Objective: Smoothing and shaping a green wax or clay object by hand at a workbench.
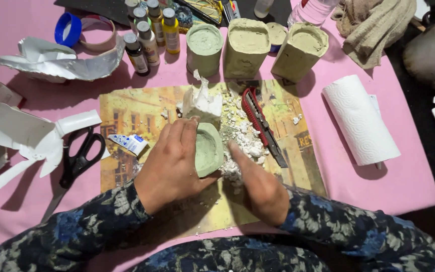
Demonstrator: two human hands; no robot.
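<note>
My left hand (172,163) grips a small pale green cast block (208,149), tilted on its side, over a yellow printed mat (127,113). My right hand (258,184) lies just right of the block with its fingers together, fingertips touching the white crumbs (245,136) heaped beside the block. Whether it holds anything is hidden. A torn white lump of mould material (202,100) stands just behind the green block. A red and black utility knife (262,123) lies on the mat to the right of the crumbs.
Three green casts (245,45) stand at the back, beside several small paint bottles (149,35). Black scissors (79,158) and torn white carton pieces (21,133) lie left. A paper towel roll (361,121) lies right, tape rolls (84,30) back left, a cloth (373,25) back right.
</note>
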